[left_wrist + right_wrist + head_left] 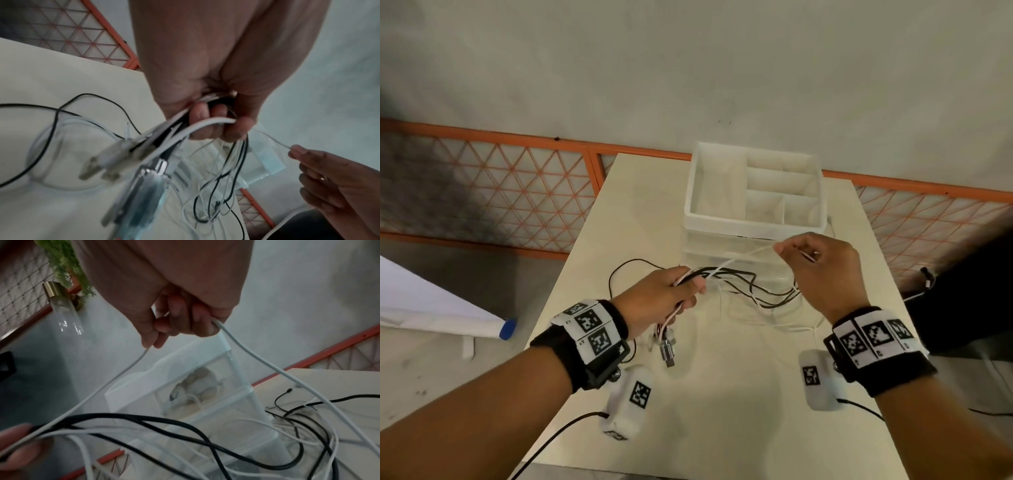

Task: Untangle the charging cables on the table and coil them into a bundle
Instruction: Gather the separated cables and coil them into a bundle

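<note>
1. Two hands work above a pale table [626,212], both w/ black wrist straps carrying white blocks of black-and-white square code markers [591,329]; no readable words or brand on them, only tiny chars too small to make out.
2. Left hand [657,301]: fingers curled tight round a bunch of black & white charging cables [739,281]; plug ends [667,349] hang below the fist, metal USB-type tips, blurred in the left wrist view.
3. Right hand [822,270]: thumb & fingertips pinch one white cable [743,257], other fingers curled in. That strand runs taut-ish from the left fist up to the pinch, then drops from the hand again per the right wrist view.
4. Rest of the cables sag in loops between the hands & lie tangled on the table, just in front of a white organizer box [722,219].
5. Organizer: open-top compartments above, clear drawers below; something roundish shows inside a drawer, can't tell what. No label visible.
6. Behind the table: orange-framed mesh fence [493,185], grey wall.
</note>
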{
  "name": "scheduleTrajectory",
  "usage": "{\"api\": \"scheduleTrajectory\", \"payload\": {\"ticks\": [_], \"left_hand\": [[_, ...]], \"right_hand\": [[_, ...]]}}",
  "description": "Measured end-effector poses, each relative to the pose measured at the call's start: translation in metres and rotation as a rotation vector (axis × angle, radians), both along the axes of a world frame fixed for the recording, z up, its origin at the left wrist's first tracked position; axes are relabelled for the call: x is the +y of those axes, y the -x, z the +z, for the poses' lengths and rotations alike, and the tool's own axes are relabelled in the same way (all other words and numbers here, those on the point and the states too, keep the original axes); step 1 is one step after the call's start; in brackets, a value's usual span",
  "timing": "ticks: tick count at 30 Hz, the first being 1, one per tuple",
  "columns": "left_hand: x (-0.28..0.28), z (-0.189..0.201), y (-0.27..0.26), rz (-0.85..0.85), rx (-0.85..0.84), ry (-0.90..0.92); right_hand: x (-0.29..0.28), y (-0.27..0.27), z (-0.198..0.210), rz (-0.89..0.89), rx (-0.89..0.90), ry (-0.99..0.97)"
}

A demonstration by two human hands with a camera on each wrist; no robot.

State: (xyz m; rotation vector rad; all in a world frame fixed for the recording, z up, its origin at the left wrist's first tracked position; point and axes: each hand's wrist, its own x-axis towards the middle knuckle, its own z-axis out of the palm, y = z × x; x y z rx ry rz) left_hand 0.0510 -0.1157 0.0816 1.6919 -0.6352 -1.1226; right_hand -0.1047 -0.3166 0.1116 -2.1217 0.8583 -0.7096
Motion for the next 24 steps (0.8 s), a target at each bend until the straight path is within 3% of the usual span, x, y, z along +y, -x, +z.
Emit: {"api": "scheduleTrajectory", "payload": {"ticks": [6, 11, 13, 16, 18, 21, 24], "left_hand": [[-0.006, 0.004, -0.001, -0.118, -0.023, -0.012], [-0.001, 0.005, -0.006, -0.079, 0.040, 0.030], [-0.001, 0.010, -0.009, -0.005, 0.128, 0.083], [-0.001, 0.021, -0.014, 0.162, 0.311, 0.194], [-0.001, 0.026, -0.018, 0.206, 0.345, 0.230], [0.004, 0.025, -0.020, 0.173, 0.237, 0.163], [0.010, 0.016, -0.018, 0.088, 0.097, 0.045]], "right_hand": [[-0.012, 0.011, 0.004, -0.173, -0.086, 0.000], [-0.028, 0.023, -0.003, -0.189, -0.071, -0.015], [-0.036, 0.030, -0.009, -0.156, 0.058, -0.019], [-0.048, 0.041, -0.030, -0.014, 0.557, 0.027], [-0.054, 0.047, -0.047, -0.039, 0.746, 0.041], [-0.064, 0.052, -0.054, -0.265, 0.627, -0.122], [-0.078, 0.046, -0.036, -0.307, 0.383, -0.165]]}}
